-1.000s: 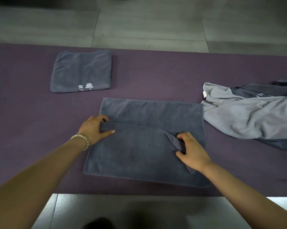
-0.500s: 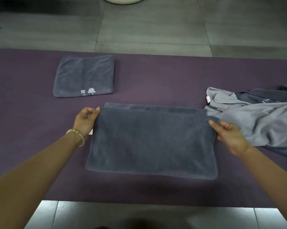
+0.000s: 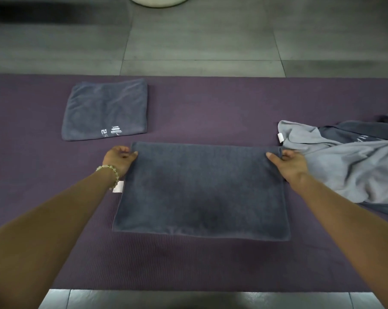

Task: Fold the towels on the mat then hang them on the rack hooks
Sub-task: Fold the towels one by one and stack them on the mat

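Now farther forward, left hand (image 3: 119,158), right hand (image 3: 289,162) (towel (image 3: 202,192) edges flush)

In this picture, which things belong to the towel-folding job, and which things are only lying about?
Part of the job: middle towel, pinched at its far corners by the left hand and right hand; folded towel; heap of unfolded towels; purple mat.
Only lying about: white round object at the top edge; tiled floor. No rack shows.
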`<action>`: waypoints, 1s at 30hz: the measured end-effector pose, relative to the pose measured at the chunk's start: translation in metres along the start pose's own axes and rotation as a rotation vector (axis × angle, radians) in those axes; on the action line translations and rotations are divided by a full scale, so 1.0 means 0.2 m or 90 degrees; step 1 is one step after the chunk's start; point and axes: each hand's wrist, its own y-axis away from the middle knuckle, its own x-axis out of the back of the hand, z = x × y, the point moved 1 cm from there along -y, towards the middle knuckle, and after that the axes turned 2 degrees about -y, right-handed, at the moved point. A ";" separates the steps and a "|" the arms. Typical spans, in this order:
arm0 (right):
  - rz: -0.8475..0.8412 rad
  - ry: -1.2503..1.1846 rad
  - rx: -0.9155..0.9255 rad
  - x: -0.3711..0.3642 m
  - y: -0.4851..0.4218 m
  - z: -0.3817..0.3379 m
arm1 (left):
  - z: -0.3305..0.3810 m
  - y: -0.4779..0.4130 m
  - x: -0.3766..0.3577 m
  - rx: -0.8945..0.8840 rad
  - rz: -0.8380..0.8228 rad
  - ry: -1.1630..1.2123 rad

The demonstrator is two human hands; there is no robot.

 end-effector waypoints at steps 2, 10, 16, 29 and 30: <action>-0.006 0.012 0.014 0.01 0.06 -0.01 | -0.03 0.04 0.00 0.001 0.000 -0.026; 0.008 0.096 -0.010 0.05 0.55 0.23 | -0.24 0.40 0.06 -0.098 0.001 -0.101; 0.063 0.090 0.071 0.06 0.67 0.31 | -0.38 0.53 0.04 -0.098 0.076 -0.056; 0.062 0.370 0.347 -0.08 0.73 0.30 | -0.37 0.55 0.04 -0.077 0.050 -0.313; 0.002 0.422 0.389 -0.10 0.73 0.31 | -0.36 0.53 0.05 -0.054 0.021 -0.304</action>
